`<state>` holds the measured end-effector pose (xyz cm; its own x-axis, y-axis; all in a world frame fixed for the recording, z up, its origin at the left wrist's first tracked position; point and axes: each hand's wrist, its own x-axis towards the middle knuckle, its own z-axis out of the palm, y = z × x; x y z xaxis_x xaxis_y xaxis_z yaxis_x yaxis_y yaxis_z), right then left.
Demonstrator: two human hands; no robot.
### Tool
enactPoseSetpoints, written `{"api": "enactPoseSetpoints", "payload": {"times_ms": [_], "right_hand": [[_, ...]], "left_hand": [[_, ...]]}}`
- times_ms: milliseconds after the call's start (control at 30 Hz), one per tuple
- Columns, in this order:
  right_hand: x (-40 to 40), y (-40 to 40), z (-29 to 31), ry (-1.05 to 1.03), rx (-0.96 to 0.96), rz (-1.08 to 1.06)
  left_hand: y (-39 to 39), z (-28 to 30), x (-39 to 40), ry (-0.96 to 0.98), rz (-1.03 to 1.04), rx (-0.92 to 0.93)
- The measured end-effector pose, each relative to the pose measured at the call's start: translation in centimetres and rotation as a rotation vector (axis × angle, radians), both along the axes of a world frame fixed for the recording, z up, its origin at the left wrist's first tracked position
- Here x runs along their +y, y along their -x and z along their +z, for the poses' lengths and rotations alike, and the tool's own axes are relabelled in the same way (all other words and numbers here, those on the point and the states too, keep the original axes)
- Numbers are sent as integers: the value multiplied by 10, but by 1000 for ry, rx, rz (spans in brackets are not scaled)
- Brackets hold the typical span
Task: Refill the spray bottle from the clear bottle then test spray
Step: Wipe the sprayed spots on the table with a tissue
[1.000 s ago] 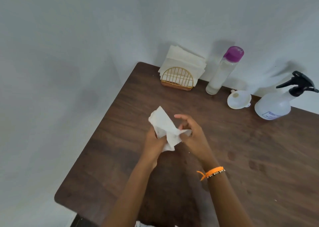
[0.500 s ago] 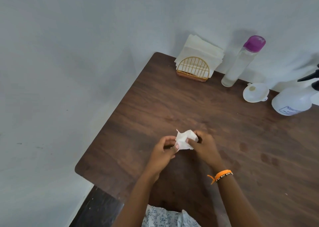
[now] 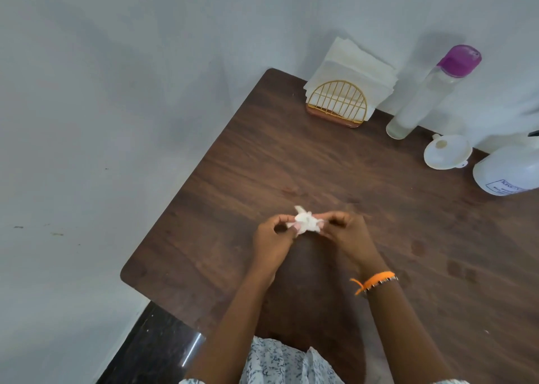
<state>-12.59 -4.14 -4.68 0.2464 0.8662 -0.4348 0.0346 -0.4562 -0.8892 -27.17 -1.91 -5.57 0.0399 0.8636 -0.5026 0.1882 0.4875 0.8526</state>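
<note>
Both hands, left [image 3: 272, 239] and right [image 3: 348, 235], pinch crumpled white tissue wad [image 3: 306, 223] over dark woodgrain table [image 3: 291, 165]

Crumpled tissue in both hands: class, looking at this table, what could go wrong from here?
1. Both hands, left hand and right hand, pinch the crumpled tissue; neither is free to steady anything.
2. The tall clear bottle stands near the table's back edge; a careless reach might tip it.
3. The spray bottle is partly out of frame, so a grab could misjudge it.
</note>
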Motion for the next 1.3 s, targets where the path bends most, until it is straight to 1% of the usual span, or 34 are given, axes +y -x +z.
{"api": "enactPoseSetpoints", "payload": {"times_ms": [100,133,167,200,233,267,333,367,400,467,500,533,633,700,733,767,867,967,1000,1033,1133,1167,1200,1233,1300], "right_hand": [[38,-1,-16,-115,-565,-15],[48,2,-18,-166,-695,-10],[57,7,-20,-223,-749,-16],[62,15,-23,-266,-729,-25],[67,24,-27,-279,-665,-24],[68,34,-33,-262,-618,25],[60,55,-45,-235,-591,224],[49,62,-52,-287,-582,324],[36,64,-59,-381,-615,436],[13,48,-72,-555,-752,650],[11,35,-75,-562,-782,681],[13,21,-76,-541,-806,646],[43,-4,-69,-372,-890,372],[67,6,-66,-309,-903,269],[75,18,-66,-309,-867,296],[77,32,-64,-317,-827,381],[42,65,-61,-421,-766,712],[0,47,-59,-546,-743,870],[-3,32,-59,-535,-761,871],[1,16,-59,-502,-790,820],[37,-12,-58,-346,-894,459],[53,-10,-59,-296,-930,361],[65,0,-59,-241,-960,311],[74,16,-58,-198,-972,315],[70,51,-59,-242,-963,410]], "left_hand": [[4,-3,1,-106,-1,107],[7,-3,2,-128,9,117],[10,-2,4,-138,30,123],[13,-3,5,-140,60,128],[16,-3,6,-146,94,127],[17,-3,7,-153,130,124],[21,-5,9,-158,191,117],[23,-5,10,-157,204,110],[25,-5,12,-155,206,103],[28,-8,14,-151,195,97],[29,-9,14,-147,186,97],[29,-10,13,-137,174,97],[26,-11,8,-101,141,97],[26,-10,4,-105,144,86],[27,-9,4,-117,152,79],[28,-9,3,-130,166,71],[34,-7,5,-161,219,38],[41,-8,7,-172,228,37],[42,-8,7,-171,218,42],[42,-9,6,-168,209,46],[41,-9,1,-155,185,56],[41,-9,-1,-152,179,57],[41,-9,-3,-150,177,58],[41,-9,-4,-150,181,57],[43,-9,-5,-158,204,51]]}}
